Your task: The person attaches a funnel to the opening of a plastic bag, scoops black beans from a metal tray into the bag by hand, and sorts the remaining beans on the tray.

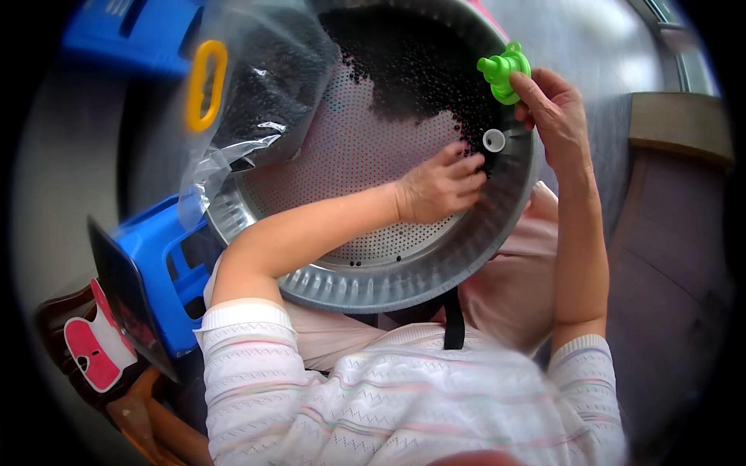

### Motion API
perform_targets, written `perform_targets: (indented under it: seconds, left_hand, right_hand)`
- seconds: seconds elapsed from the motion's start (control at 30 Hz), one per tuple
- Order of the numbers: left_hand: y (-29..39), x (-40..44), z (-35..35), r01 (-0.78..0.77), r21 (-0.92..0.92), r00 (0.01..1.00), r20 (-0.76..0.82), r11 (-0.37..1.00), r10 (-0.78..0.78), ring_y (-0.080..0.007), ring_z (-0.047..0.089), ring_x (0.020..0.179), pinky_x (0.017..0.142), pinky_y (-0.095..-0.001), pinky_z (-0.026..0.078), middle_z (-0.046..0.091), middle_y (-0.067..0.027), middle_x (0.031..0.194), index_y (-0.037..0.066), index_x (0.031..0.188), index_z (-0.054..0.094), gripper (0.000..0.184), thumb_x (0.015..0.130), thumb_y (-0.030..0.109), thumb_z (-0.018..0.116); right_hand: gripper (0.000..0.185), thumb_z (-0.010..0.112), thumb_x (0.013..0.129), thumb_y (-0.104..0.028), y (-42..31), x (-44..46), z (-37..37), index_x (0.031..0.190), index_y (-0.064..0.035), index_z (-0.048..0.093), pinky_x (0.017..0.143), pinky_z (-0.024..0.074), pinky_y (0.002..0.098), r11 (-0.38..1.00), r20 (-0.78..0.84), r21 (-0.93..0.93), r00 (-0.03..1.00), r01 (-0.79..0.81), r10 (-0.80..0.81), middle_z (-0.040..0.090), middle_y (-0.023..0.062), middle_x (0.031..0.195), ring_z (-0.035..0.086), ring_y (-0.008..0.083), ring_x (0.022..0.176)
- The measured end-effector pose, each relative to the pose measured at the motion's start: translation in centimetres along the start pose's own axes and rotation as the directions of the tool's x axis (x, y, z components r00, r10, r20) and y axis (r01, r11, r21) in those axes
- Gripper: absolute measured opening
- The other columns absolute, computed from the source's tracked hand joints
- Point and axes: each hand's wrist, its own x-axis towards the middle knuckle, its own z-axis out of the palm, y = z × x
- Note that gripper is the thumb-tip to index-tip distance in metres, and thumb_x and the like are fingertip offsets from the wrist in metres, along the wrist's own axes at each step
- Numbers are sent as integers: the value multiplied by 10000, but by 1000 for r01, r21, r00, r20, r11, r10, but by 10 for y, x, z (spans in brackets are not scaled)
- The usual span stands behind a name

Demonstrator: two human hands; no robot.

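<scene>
My right hand (pixel 556 113) pinches a bright green stepped funnel (pixel 503 71) between thumb and fingers, above the far right rim of a metal basin. My left hand (pixel 443 185) reaches low inside the basin, back upward and fingers curled. Its fingertips, close to the right wall, are hidden, so what they hold cannot be made out. Just beyond them shows the round white mouth (pixel 493 140) of a small container; the body below it is mostly out of sight. Small black beads (pixel 412 62) heap across the basin's far side.
The ridged metal basin (pixel 373 293) rests over my lap, with a perforated floor (pixel 334 151). A clear plastic bag (pixel 272 93) of black beads with a yellow handle (pixel 206 85) leans in at left. Beside it stand a blue stool (pixel 159 260) and a dark flat panel (pixel 128 291).
</scene>
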Motion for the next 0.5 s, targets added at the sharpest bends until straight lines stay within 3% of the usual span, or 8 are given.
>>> perform_targets:
  seconds: [0.03,0.17,0.23,0.3,0.33,0.43,0.5]
  left_hand:
    - [-9,3,0,-18,53,1000,2,998,18,-267,477,1135,967,-463,342,561,-53,1095,122,853,616,188,696,224,626]
    - [-62,15,-14,154,272,980,-166,950,-112,-246,503,1064,885,-429,377,584,-26,1012,128,835,621,158,690,191,631]
    - [-52,12,-33,165,245,968,-224,955,-110,-256,532,995,838,-407,408,583,-46,975,121,832,618,154,699,186,658]
    - [-20,-5,-52,239,81,970,-62,968,-234,-262,562,882,749,-380,443,577,-63,931,117,831,615,155,708,184,682]
    - [0,-16,-56,221,17,975,-32,975,-220,-254,561,763,647,-361,455,550,-66,859,113,841,612,176,709,199,691]
    - [54,-42,-71,337,-162,891,374,927,-259,-226,541,691,596,-348,458,473,-52,742,107,816,588,207,689,216,709]
    - [66,-55,-65,365,-131,863,418,922,-283,-224,548,697,609,-349,473,471,-51,745,115,826,585,216,684,221,709]
  right_hand:
    - [223,639,867,-290,-1,0,0,811,-74,631,483,348,194,1000,4,-15,1000,-3,3,539,-39,609,463,32,527]
    - [251,662,845,-284,-2,-3,-5,855,-34,652,489,368,192,1000,-2,-25,1000,-10,10,581,-27,662,490,32,546]
    - [272,671,834,-280,1,-4,-9,885,-13,665,496,385,193,1000,-7,-16,1000,-2,1,608,-18,694,505,34,557]
    - [277,667,836,-278,4,-4,-15,903,-9,668,503,398,195,1000,-17,-5,1000,17,-17,619,-11,708,512,38,562]
    - [285,662,839,-280,3,-6,-17,926,-9,674,512,408,191,1000,-23,-18,1000,17,-17,631,-6,725,516,42,565]
    - [267,651,853,-309,-2,-12,-14,858,-42,656,462,359,184,999,-65,-13,997,48,-49,567,-20,640,496,32,532]
    - [285,658,846,-318,0,-14,-18,884,-35,662,465,376,189,997,-50,-1,996,76,-75,579,-13,660,513,41,546]
